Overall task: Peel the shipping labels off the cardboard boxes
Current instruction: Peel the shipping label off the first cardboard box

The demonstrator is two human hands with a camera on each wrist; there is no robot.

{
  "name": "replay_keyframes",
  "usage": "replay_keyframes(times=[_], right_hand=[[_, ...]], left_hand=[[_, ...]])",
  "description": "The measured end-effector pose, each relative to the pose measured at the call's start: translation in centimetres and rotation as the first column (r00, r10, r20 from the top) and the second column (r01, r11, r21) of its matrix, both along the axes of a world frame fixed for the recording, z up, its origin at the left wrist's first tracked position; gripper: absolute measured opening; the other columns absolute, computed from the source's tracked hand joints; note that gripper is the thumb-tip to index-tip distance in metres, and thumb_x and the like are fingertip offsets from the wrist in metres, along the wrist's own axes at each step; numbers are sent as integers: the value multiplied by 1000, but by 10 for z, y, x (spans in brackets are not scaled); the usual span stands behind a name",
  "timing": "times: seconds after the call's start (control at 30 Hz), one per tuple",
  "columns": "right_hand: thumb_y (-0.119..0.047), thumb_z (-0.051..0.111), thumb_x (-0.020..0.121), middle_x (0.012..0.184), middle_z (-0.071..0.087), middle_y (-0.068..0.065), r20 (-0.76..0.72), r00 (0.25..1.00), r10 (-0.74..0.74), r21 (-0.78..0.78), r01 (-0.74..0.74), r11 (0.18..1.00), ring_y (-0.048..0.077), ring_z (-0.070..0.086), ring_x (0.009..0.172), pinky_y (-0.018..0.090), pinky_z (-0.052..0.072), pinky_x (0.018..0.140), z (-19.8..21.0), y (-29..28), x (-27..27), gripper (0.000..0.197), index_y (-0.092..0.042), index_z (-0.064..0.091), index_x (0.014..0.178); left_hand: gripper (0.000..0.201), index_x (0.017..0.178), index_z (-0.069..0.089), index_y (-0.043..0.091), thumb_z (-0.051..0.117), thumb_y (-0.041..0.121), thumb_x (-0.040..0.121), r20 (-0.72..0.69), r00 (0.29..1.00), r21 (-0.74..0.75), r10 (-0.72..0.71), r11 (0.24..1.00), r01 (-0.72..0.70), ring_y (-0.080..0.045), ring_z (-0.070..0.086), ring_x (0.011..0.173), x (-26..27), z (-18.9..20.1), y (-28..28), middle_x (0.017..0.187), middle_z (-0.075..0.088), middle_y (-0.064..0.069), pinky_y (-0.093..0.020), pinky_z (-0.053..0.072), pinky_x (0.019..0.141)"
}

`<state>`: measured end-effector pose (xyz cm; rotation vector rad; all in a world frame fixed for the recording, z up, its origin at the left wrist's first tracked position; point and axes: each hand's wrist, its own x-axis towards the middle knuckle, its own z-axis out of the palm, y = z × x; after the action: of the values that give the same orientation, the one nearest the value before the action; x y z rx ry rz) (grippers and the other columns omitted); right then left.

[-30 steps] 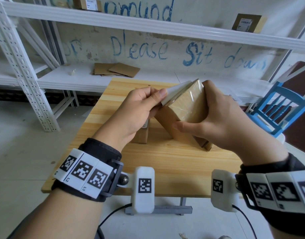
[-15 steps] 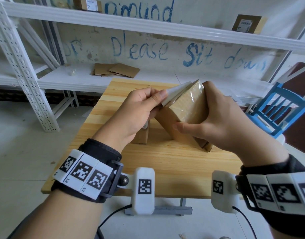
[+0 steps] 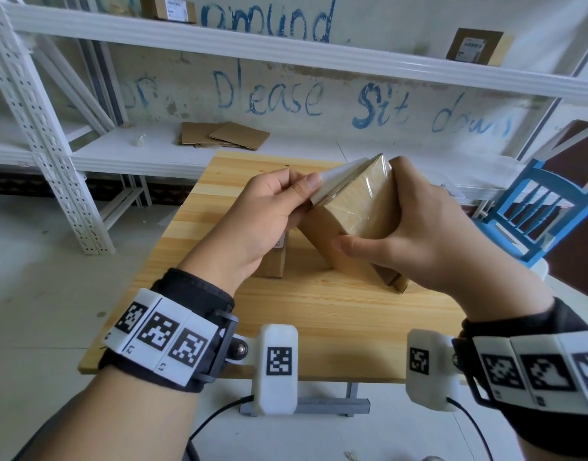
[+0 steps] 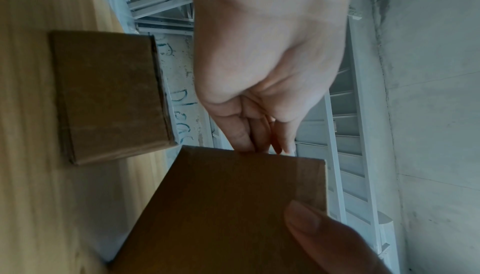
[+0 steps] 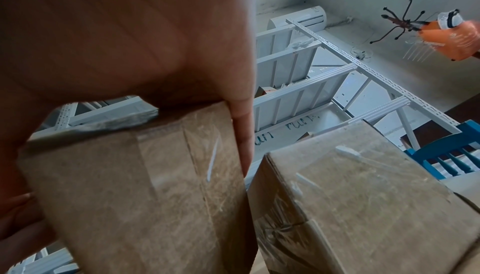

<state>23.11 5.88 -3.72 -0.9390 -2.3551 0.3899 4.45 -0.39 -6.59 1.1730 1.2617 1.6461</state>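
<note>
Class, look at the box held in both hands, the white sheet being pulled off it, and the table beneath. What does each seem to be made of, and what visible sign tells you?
Held box: brown cardboard, matte, with a glossy clear tape strip that catches light.
Label: thin white sheet, probably paper; it bends as the left hand pinches it.
Table: pale wood, visible grain lines, smooth finish.

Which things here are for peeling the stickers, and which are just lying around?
For the job:
- taped brown cardboard box, held tilted by right hand
- white shipping label, pinched by left hand
- small brown cardboard box on the table

Just lying about:
- blue wooden chair
- flat cardboard pieces on the shelf
</note>
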Motion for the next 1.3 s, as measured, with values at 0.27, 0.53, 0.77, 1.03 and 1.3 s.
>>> replay_keyframes(times=[0.27, 0.53, 0.77, 1.03, 1.3], right_hand=[[-63, 82, 59, 77, 56, 1, -8, 1000, -7, 12, 7, 1000, 18, 53, 67, 32, 40, 61, -1, 2, 0, 76, -10, 46, 100], [-61, 83, 60, 79, 57, 0, -21, 1000, -5, 13, 5, 1000, 16, 53, 69, 30, 41, 65, -2, 2, 1, 74, -11, 46, 100], [-60, 84, 61, 79, 56, -1, -19, 1000, -21, 13, 21, 1000, 13, 52, 69, 29, 41, 66, -2, 2, 0, 73, -11, 45, 100], [-60, 84, 61, 78, 56, -1, -22, 1000, -18, 11, 19, 1000, 15, 53, 69, 29, 41, 64, -2, 2, 0, 74, -10, 46, 101], [-60, 83, 61, 81, 58, 2, -25, 1000, -9, 7, 9, 1000, 17, 55, 72, 33, 42, 66, -2, 2, 1, 75, -10, 47, 103]], left_hand=[[22, 82, 64, 16, 58, 22, 102, -11, 1000, 4, 13, 1000, -13, -1, 64, 73, 2, 0, 1, 79, 67, 5, -14, 55, 79], [21, 83, 64, 15, 58, 23, 102, -8, 1000, 6, 24, 1000, -24, -2, 65, 74, 3, -1, 3, 79, 68, 5, -17, 55, 82], [21, 84, 64, 14, 58, 21, 102, 0, 1000, 15, 17, 1000, -17, -2, 64, 74, 3, -1, 3, 80, 67, 4, -16, 55, 82], [19, 87, 66, 12, 57, 21, 102, -8, 1000, 10, 21, 1000, -21, -3, 64, 77, 3, -2, 4, 86, 67, 0, -16, 56, 84], [25, 78, 63, 17, 58, 21, 102, -31, 999, 17, 19, 1000, -18, -2, 64, 74, 4, -1, 2, 79, 67, 5, -15, 55, 81]])
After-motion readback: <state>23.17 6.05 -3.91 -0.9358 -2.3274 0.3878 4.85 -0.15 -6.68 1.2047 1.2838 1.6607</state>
